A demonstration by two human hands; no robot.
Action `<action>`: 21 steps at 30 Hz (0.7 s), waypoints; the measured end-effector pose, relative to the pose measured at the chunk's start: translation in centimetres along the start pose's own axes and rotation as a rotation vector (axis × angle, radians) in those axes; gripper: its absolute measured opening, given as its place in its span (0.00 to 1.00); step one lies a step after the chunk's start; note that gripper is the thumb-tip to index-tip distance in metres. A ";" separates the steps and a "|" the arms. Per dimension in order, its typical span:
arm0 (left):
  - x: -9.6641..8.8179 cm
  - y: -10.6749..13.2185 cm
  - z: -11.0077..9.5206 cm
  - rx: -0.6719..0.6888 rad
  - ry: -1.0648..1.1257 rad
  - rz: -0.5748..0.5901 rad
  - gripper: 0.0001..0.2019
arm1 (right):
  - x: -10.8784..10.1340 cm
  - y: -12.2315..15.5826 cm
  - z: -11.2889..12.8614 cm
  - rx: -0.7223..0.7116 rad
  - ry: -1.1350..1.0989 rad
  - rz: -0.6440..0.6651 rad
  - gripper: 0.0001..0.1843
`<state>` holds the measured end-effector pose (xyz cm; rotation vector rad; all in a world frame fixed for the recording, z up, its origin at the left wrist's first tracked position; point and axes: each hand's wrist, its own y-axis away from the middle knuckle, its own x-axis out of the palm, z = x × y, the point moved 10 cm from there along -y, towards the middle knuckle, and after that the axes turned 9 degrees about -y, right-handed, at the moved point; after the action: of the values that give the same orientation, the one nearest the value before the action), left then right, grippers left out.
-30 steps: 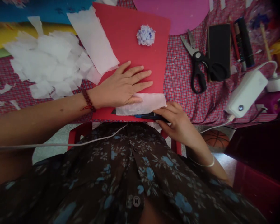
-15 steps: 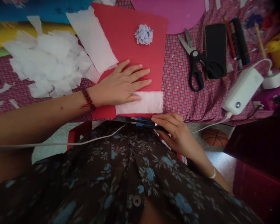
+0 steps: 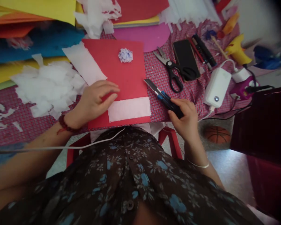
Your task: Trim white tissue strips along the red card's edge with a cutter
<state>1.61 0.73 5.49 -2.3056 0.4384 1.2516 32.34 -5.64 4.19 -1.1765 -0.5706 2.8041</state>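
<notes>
A red card sheet (image 3: 121,72) lies on the checked tablecloth in front of me. A white tissue strip (image 3: 129,108) lies flat across its near end. My left hand (image 3: 95,100) rests on the red sheet just left of the strip, fingers curled loosely with nothing in them. My right hand (image 3: 186,117) is closed round the handle of a black and blue utility knife (image 3: 160,93). The knife's blade end points up and left beside the red sheet's right edge. A small crumpled white and blue tissue ball (image 3: 125,55) sits near the sheet's far end.
A heap of torn white tissue (image 3: 46,84) lies to the left, with a longer tissue strip (image 3: 84,64) over the sheet's left edge. Black scissors (image 3: 170,72), a phone (image 3: 185,57), pens, a white power adapter (image 3: 216,87) and a yellow glue gun (image 3: 237,48) lie to the right. Coloured paper is stacked behind.
My right hand has swung the knife from the sheet's near edge out to its right side. My left hand's fingers have curled and drawn back left off the strip. The view has tilted up.
</notes>
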 end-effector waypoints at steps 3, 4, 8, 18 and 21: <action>0.9 1.2 -1.3 0.013 -0.132 0.099 0.17 | 0.9 -0.2 -0.8 0.031 0.036 0.010 0.20; 1.5 1.5 -1.5 0.000 -0.192 0.156 0.18 | 1.1 -0.2 -1.0 0.040 0.038 0.013 0.20; 2.9 1.6 -1.7 -0.068 -0.397 0.338 0.31 | 1.5 -0.2 -1.3 0.038 0.015 0.013 0.20; 4.5 0.5 0.5 -0.292 -0.118 0.535 0.09 | 2.3 0.0 -1.2 0.017 0.024 -0.017 0.21; 4.3 -0.2 -0.1 -0.289 -0.003 0.515 0.11 | 2.5 0.0 -1.1 0.027 0.020 -0.032 0.20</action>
<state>4.03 0.66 1.96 -2.5189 0.9509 1.6471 31.34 -4.83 1.81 -1.1779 -0.5430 2.7615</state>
